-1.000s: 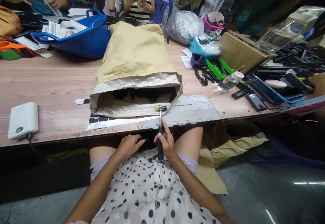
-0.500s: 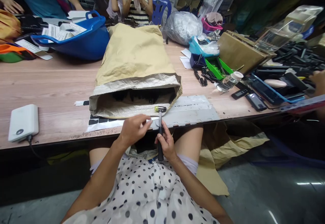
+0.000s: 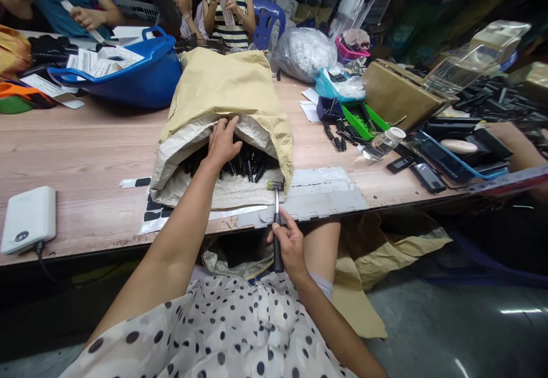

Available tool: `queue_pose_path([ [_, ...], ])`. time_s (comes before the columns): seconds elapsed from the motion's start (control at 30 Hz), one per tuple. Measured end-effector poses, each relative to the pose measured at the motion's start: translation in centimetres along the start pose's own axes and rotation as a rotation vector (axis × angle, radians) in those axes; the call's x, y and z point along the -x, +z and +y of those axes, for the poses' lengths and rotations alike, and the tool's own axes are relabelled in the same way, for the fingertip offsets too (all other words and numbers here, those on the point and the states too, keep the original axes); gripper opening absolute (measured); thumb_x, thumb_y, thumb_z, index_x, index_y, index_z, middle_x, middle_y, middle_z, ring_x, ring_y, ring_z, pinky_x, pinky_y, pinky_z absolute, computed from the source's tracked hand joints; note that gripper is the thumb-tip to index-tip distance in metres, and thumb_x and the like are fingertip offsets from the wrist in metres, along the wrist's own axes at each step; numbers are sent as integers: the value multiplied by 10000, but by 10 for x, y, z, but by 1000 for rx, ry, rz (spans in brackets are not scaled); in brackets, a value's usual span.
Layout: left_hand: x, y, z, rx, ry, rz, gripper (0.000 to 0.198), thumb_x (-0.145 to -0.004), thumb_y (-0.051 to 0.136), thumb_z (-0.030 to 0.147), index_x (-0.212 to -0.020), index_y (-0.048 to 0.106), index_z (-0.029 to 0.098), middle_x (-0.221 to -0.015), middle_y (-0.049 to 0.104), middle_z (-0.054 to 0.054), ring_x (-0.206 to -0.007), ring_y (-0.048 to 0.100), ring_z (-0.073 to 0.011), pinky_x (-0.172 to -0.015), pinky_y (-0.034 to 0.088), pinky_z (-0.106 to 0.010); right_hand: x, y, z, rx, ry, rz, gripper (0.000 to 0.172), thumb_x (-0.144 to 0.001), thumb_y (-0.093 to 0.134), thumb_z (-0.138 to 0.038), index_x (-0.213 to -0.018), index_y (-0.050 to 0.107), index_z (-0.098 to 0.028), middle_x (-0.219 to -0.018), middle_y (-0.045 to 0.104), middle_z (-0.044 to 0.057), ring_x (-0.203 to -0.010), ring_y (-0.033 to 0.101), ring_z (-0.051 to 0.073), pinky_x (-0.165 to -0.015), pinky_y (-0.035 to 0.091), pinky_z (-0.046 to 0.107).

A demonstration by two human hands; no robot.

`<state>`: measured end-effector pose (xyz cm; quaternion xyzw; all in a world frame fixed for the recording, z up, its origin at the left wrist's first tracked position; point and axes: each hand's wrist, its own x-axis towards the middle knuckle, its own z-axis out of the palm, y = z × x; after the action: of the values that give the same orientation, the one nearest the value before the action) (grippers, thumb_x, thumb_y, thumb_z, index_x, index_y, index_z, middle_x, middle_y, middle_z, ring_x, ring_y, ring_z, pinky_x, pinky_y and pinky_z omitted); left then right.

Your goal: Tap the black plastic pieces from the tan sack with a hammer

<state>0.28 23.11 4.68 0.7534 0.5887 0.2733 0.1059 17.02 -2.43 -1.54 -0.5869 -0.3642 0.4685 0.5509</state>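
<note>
A large tan paper sack (image 3: 226, 81) lies on the table with its pale-lined mouth facing me. My left hand (image 3: 223, 141) is at the mouth, fingers apart and stretched against the raised upper edge, holding nothing that I can see. Under it, several slim black plastic parts (image 3: 250, 168) show inside; those deeper in are hidden. In my right hand (image 3: 289, 244), at the table's front edge, is a small hammer (image 3: 277, 218). Its handle points down toward my lap, and its head, with one yellowish face, is beside the sack's lower right corner.
A grey board (image 3: 327, 192) and a sheet with black stickers (image 3: 149, 218) lie partly under the sack. Left are a white power bank (image 3: 29, 218) and a blue basin (image 3: 128, 75). Right are a green tray (image 3: 370, 121) and a small bottle (image 3: 381, 144). Other people work across the table.
My left hand has moved forward from beside the hammer to the sack's mouth. The upper edge has risen, showing the black parts. The hammer has shifted slightly right in my right hand.
</note>
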Motion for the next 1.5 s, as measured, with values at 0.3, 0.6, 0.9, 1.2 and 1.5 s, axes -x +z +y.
queue_pose_path([
  [0.3,-5,-13,-1,0,-2,39,556,-793,622,251,-1348,582,247,-1259,551,-98,-1226,486,-324,-1088,408,-461,-37,-18,-30,763,-201,-143,473,-849,643,-356,-1308,677,-245,-438,509,-60,-461,497,172,-541,394,280],
  [0.6,127,-42,-3,3,-336,365,471,-902,549,416,-1341,595,251,-1400,497,-143,-1378,352,-421,-1147,284,-652,-86,-24,-55,1035,-621,82,518,-931,499,-352,-1404,565,-149,-1203,622,188,-1154,594,321,-1006,473,464],
  [0.9,91,-7,-23,-86,-651,54,880,-844,482,710,-1582,294,268,-1681,146,-166,-1522,57,-508,-1171,139,-711,-150,5,-18,1177,-445,1,734,-988,343,-560,-1578,263,-131,-1565,314,270,-1460,306,421,-1104,338,648],
  [1.2,71,3,-28,-140,-660,104,821,-883,467,617,-1591,273,250,-1674,180,-183,-1521,139,-483,-1171,173,-693,-183,18,-11,1199,-445,-54,735,-1000,265,-565,-1590,222,-129,-1627,257,244,-1506,224,406,-1151,256,656],
  [1.5,39,8,-31,-41,-652,125,771,-880,499,556,-1572,323,264,-1685,145,-170,-1516,151,-486,-1161,199,-697,-222,28,-20,1228,-471,-22,718,-999,306,-519,-1562,261,-76,-1606,280,277,-1489,258,413,-1144,291,630],
])
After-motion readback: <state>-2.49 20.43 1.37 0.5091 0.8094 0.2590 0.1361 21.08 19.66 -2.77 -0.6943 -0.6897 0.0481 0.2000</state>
